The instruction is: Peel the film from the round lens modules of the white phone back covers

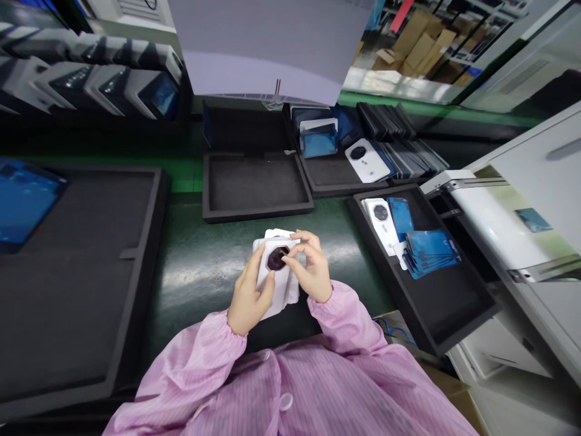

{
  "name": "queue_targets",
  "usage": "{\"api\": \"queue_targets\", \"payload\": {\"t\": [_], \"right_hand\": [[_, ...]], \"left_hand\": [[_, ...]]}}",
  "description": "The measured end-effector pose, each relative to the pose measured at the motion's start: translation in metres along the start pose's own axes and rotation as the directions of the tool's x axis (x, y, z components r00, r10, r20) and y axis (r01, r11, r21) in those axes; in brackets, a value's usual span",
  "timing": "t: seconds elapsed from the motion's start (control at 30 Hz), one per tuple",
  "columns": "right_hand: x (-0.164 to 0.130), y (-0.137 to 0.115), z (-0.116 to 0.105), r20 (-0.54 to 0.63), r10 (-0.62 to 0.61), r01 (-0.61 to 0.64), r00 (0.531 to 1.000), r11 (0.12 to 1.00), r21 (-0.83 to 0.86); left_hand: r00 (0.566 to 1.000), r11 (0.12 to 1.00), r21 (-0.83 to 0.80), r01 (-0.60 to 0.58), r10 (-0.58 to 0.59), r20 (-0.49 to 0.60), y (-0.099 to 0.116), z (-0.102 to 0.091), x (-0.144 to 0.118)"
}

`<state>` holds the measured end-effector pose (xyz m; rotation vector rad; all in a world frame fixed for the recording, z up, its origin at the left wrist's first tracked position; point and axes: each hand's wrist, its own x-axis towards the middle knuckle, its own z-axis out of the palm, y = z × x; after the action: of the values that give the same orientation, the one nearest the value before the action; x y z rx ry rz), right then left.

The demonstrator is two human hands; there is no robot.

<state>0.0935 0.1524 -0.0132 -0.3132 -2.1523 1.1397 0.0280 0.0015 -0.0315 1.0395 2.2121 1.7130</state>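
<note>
A small stack of white phone back covers (pixel 273 292) is in front of me, over the green work surface. Its top cover has a round dark camera area (pixel 276 259) near the upper end. My left hand (pixel 249 297) grips the stack along its left side, the thumb lying on the top cover's face. With thumb and finger pinched at the right edge of the camera area, my right hand (pixel 314 269) reaches in from the other side. Whatever is in that pinch is too small to make out. Other fingers of the right hand touch the covers' upper right corner.
Right of me, a black tray (pixel 436 309) holds white covers (pixel 382 221) and blue-filmed panels (pixel 431 251). Ahead sit a black foam tray (pixel 258 215) and another tray (pixel 338 189) with covers. A large black tray (pixel 140 254) lies left. Racked panels (pixel 118 88) stand behind it.
</note>
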Motion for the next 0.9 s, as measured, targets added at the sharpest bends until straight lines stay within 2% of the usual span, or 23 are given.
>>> {"api": "queue_targets", "payload": {"t": [0.03, 0.1, 0.13, 0.2, 0.3, 0.57, 0.77, 0.9], "right_hand": [[-0.002, -0.002, 0.001, 0.001, -0.112, 0.112, 0.994, 0.993, -0.050], [-0.005, -0.005, 0.005, 0.055, -0.335, 0.338, 0.941, 0.938, -0.075], [-0.007, -0.006, 0.007, 0.095, -0.416, 0.421, 0.904, 0.906, -0.047], [-0.010, -0.006, 0.011, 0.147, -0.498, 0.499, 0.854, 0.866, 0.034], [-0.011, -0.007, 0.014, 0.125, -0.522, 0.512, 0.844, 0.853, 0.103], [-0.007, -0.010, 0.014, 0.041, -0.554, 0.547, 0.831, 0.829, 0.121], [-0.007, -0.009, 0.010, 0.058, -0.584, 0.576, 0.810, 0.810, 0.115], [-0.006, -0.010, 0.009, 0.044, -0.583, 0.578, 0.811, 0.811, 0.092]], "left_hand": [[0.999, 0.998, -0.039, 0.050, -0.050, -0.017, 0.001, -0.001, 0.001], [0.988, 0.982, -0.135, 0.134, -0.143, -0.057, 0.001, -0.002, 0.004], [0.981, 0.968, -0.186, 0.165, -0.181, -0.073, 0.001, -0.003, 0.005], [0.970, 0.938, -0.282, 0.200, -0.231, -0.080, 0.001, -0.005, 0.008], [0.966, 0.909, -0.361, 0.208, -0.249, -0.071, -0.001, -0.006, 0.008], [0.970, 0.904, -0.384, 0.189, -0.233, -0.072, -0.001, -0.005, 0.006], [0.979, 0.917, -0.374, 0.142, -0.186, -0.086, 0.001, -0.006, 0.005], [0.975, 0.914, -0.377, 0.153, -0.201, -0.091, 0.002, -0.006, 0.005]]}}
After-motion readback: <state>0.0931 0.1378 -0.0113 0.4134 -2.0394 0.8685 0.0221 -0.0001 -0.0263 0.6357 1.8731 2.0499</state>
